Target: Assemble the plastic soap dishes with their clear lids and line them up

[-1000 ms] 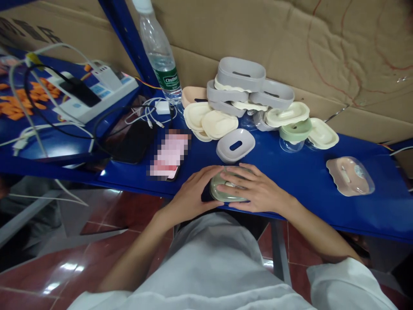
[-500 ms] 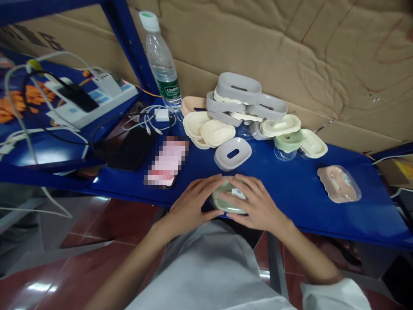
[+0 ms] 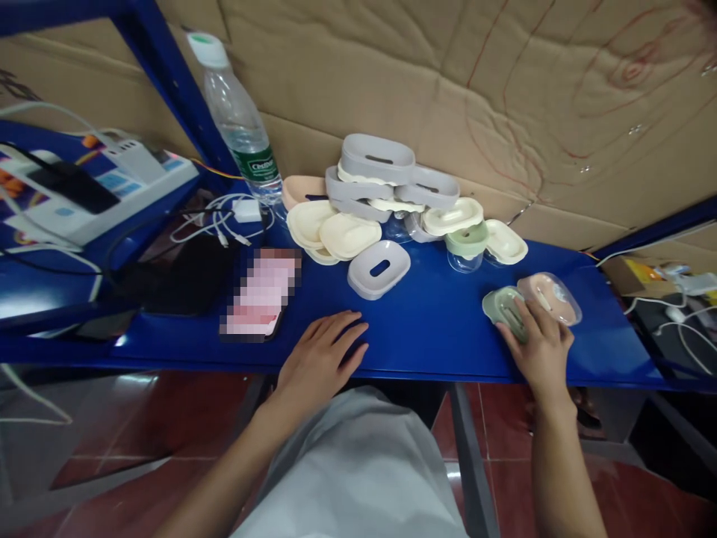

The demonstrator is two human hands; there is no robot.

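Fingers [image 3: 538, 323] of the right hand [image 3: 544, 360] grip a green case [image 3: 503, 308] at the right of a blue surface [image 3: 431, 329], just beside a pinkish case [image 3: 552, 297] with a clear cover; whether the two cases touch cannot be told. The left hand [image 3: 320, 355] lies palm down at the near edge — its fingers loosely spread and holding nothing. Just beyond it, slightly to the right, sits a gray tray [image 3: 364, 282] with an oval slot. Farther back rises a pile of gray trays [image 3: 373, 166], with cream lids [image 3: 350, 237] at its near left and a green tray [image 3: 467, 239] over a clear cover at its right. A phone [image 3: 264, 291], its screen pixelated, lies left of the left hand — nearer than the water bottle [image 3: 246, 138], which stands at the far left before a cardboard backing [image 3: 364, 67].
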